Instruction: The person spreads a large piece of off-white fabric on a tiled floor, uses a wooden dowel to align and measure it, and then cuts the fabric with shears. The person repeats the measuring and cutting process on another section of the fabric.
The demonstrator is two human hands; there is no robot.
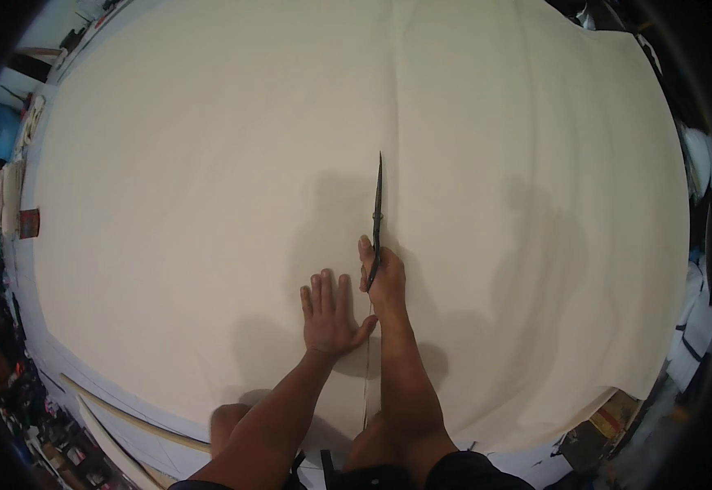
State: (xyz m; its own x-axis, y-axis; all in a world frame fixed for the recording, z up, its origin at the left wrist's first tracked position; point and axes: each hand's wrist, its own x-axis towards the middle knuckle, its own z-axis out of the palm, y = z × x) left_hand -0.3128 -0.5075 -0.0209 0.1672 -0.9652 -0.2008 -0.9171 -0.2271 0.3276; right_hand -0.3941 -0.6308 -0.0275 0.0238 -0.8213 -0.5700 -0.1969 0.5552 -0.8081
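A wide sheet of cream fabric (209, 163) covers most of the view. My right hand (387, 278) is closed round the handles of long dark scissors (378, 196), whose blades point away from me. A slit in the cloth runs from near my right wrist back toward my body. My left hand (331, 318) lies flat on the cloth just left of the slit, fingers spread and holding nothing. Its thumb reaches close to my right wrist. From this angle I cannot tell how far the blades are apart.
A pale surface (25, 302) shows beyond the fabric's left edge, with a small red box-like item (29, 223) on it. Long light strips (127, 416) lie at lower left. A blue item (0, 131) is at far left. Soft folds run down the cloth's right side.
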